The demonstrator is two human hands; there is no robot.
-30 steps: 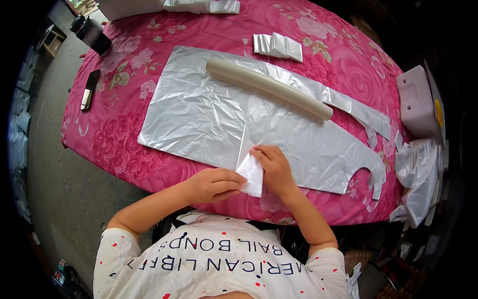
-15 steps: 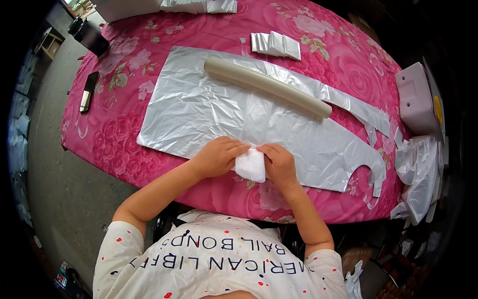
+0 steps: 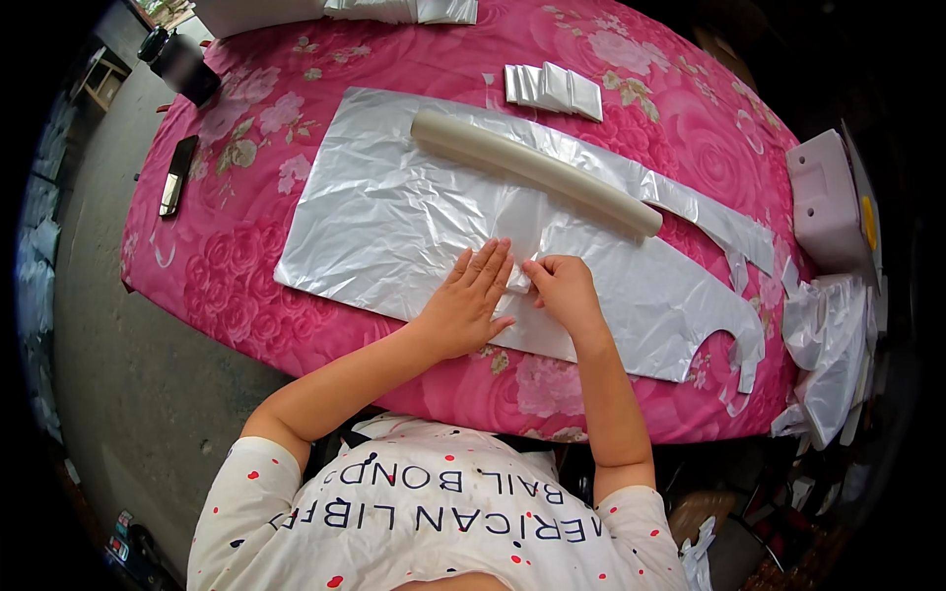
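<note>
A pile of thin, shiny white plastic aprons [image 3: 374,207] lies spread on the table, its cut-out strap ends toward the right. My left hand [image 3: 463,305] rests flat on the near middle of it, fingers stretched out and thumb apart. Beside those fingertips my right hand [image 3: 567,291] is closed, thumb and forefinger pinching a small folded piece of white plastic [image 3: 518,280]. Much of that folded piece is hidden under my hands. Just beyond them a beige tube [image 3: 537,173] lies slantwise across the aprons.
Pink flowered cloth [image 3: 236,286] covers the table. Farther back lies a row of folded plastic packets [image 3: 554,91]. A phone [image 3: 178,175] and a dark bottle [image 3: 181,67] sit at the left. On the right are a pale pink box [image 3: 830,197] and crumpled clear plastic [image 3: 828,335].
Both hands have moved slightly away from me. The folded white packet that was between them is now mostly covered. My left hand has opened out flat; the right has drawn into a pinch.
</note>
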